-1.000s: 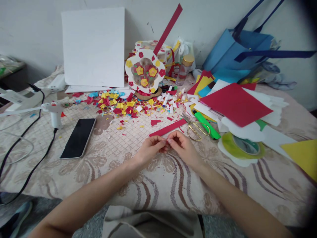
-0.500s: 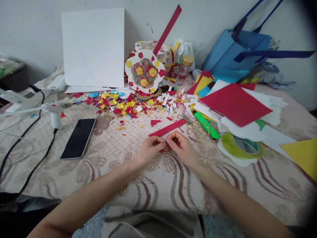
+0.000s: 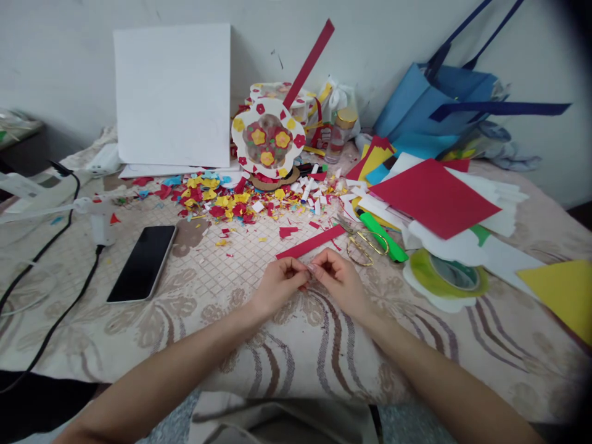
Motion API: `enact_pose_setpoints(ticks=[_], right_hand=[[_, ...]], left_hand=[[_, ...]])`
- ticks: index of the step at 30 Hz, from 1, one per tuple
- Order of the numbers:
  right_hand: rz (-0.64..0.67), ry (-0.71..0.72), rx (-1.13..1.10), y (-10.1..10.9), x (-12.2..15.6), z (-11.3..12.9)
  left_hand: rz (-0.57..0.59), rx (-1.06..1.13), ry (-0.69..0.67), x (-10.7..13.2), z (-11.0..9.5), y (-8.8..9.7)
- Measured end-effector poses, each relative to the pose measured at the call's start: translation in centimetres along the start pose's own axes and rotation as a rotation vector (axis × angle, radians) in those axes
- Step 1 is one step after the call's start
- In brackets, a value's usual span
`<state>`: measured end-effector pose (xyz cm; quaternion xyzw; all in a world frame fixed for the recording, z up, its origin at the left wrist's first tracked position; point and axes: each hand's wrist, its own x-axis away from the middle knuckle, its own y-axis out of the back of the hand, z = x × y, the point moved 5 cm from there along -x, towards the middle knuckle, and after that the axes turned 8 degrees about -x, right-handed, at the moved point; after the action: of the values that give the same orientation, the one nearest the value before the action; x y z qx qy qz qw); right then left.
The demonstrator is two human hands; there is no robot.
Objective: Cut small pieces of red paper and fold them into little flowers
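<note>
My left hand [image 3: 276, 285] and my right hand [image 3: 339, 279] meet fingertip to fingertip over the patterned cloth [image 3: 296, 345]. Both pinch a very small piece between them; a trace of red shows, but I cannot make out what it is. Just beyond the fingers lies a long red paper strip [image 3: 311, 242]. Gold-handled scissors [image 3: 363, 244] rest to the right of it, beside a green marker [image 3: 383, 236].
A black phone [image 3: 141, 262] lies at left, with a white glue gun [image 3: 98, 217] and its black cable [image 3: 55, 320] farther left. Paper scraps [image 3: 222, 197] surround a flower-decorated white disc [image 3: 268, 137]. Coloured paper sheets [image 3: 432, 194], a tape roll [image 3: 446, 277] and a blue bag [image 3: 435, 105] fill the right.
The view has tilted slightly, so everything sits a little lower in the frame. My hands stay together, with the fingers still working the small piece.
</note>
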<state>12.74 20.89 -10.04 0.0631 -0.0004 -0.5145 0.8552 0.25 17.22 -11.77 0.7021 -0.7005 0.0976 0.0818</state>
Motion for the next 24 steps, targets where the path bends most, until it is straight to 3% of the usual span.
enact_pose_setpoints(ticks=[6,11,14,16,21,24], right_hand=[[0.08,-0.093,-0.105,0.3,-0.4,-0.2],[0.059,-0.027,0.021,0.3,-0.2,-0.1],[0.153,-0.017,0.058,0.3,-0.3,0.3],[0.144,0.009,0.154,1.7,-0.7,0.7],[-0.256,0.108,0.827,8.9,-1.9,1.6],[-0.283,0.041,1.138,11.0,-2.2,0.7]], left_hand=[[0.02,0.081,0.032,0.0,-0.1,-0.2],[0.117,-0.019,0.007,-0.2,-0.1,-0.2],[0.139,-0.078,-0.056,-0.3,-0.4,-0.1],[0.136,-0.072,-0.086,-0.3,-0.6,0.0],[0.104,-0.064,-0.104,-0.3,-0.8,0.2],[0.096,-0.042,-0.074,-0.6,-0.4,0.2]])
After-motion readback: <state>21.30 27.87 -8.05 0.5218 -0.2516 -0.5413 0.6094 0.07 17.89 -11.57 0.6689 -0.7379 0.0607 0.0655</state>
